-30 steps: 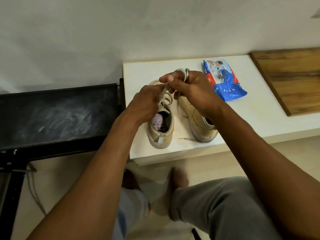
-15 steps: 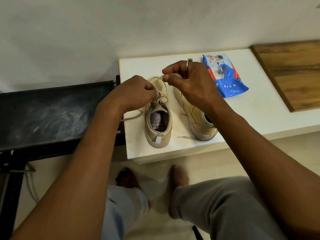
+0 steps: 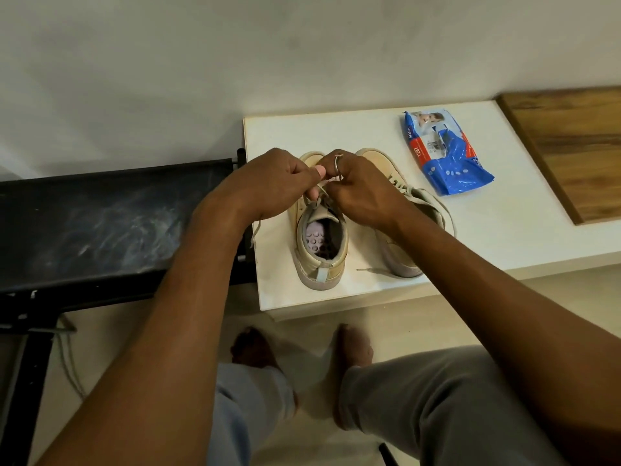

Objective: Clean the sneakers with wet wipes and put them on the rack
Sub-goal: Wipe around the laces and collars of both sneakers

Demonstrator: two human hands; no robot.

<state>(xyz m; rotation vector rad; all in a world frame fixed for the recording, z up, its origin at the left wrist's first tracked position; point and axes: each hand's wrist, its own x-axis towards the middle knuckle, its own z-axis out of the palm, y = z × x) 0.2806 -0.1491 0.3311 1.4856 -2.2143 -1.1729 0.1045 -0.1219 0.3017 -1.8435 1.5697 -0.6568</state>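
Left hand [image 3: 268, 185] and right hand [image 3: 364, 193] together pinched the laces [image 3: 318, 194] atop the sneaker [image 3: 319, 260], lying heel-nearest by the bench's [image 3: 336, 129] left edge.

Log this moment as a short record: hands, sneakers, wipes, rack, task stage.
left hand: pinches the laces of the left-hand sneaker
right hand: pinches the same laces
right-hand sneaker: beside the first on the white table, its lace loose
wipes pack: lies on the table to the right of the sneakers, untouched
black rack: left of the table, no sneaker on it
stage: no wipe in hand; sneakers not yet on the rack
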